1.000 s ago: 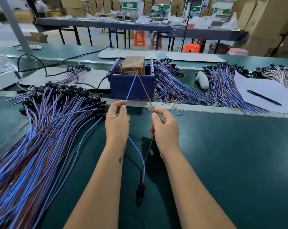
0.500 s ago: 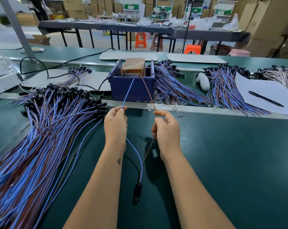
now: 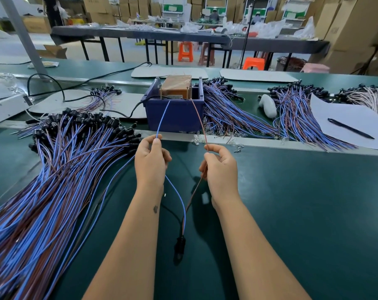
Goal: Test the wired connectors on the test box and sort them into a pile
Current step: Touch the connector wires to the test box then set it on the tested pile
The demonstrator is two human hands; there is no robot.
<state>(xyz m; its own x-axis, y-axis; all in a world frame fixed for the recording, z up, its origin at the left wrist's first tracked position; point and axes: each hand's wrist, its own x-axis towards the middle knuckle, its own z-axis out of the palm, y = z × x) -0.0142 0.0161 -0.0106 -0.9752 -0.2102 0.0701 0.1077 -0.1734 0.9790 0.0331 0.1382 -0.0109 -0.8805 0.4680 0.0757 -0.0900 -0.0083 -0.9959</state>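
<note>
The counter (image 3: 303,213) has a smooth dark green surface, with a pale metal strip crossing it just beyond the hands. On its left side lies the big pile (image 3: 53,180) of thin blue and brown wires, fanned out with their black plugs all at the far end; it is probably the sorted heap, kept close to the left hand for an easy drop. Behind the strip stands the test box (image 3: 176,109), a blue plastic bin with a brown block inside, placed centrally so that both wire ends can reach it.

The left hand (image 3: 151,163) pinches the blue wire (image 3: 162,118) between thumb and fingertips, and the right hand (image 3: 220,167) pinches the brown wire (image 3: 197,118) the same way. The two leads are kept apart and their tips go up to the top of the box, likely to touch separate contacts; the contact itself is too small to see. Below the wrists the leads join in the black connector (image 3: 180,245), which hangs near the counter between the forearms.
</note>
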